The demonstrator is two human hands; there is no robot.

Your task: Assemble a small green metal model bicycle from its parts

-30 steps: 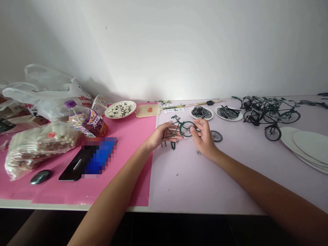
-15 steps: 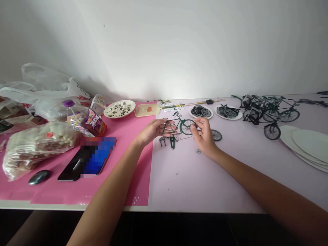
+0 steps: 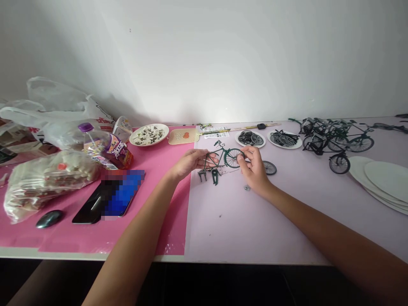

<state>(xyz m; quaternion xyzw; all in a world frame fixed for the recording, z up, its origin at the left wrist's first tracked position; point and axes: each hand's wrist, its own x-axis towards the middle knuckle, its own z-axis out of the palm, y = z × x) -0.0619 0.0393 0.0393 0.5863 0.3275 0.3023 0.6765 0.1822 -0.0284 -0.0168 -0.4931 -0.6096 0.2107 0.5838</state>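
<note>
Between my two hands is a small dark green model bicycle [image 3: 219, 154], held just above the table, with a wheel at its right end and no wheel at its left end. My left hand [image 3: 191, 162] grips the left end of the frame. With thumb and fingers, my right hand [image 3: 253, 165] pinches the wheel [image 3: 233, 158] near its right side. Below the frame lie a dark green part [image 3: 215, 177] and a small black forked part [image 3: 202, 175]. A loose wheel [image 3: 270, 168] is partly behind my right hand. A little silver piece [image 3: 247, 188] sits below it.
Plates of wheels [image 3: 250, 138] and dark parts [image 3: 284, 139] stand at the back. Several model bicycles [image 3: 339, 138] and white plates [image 3: 387, 182] are on the right. To the left are a plate of pale pieces [image 3: 149, 135], a bottle [image 3: 106, 148], a phone [image 3: 91, 206] and plastic bags [image 3: 51, 180].
My left fingers have curled in a little at the frame's left end. The bicycle and my right hand stay almost where they were.
</note>
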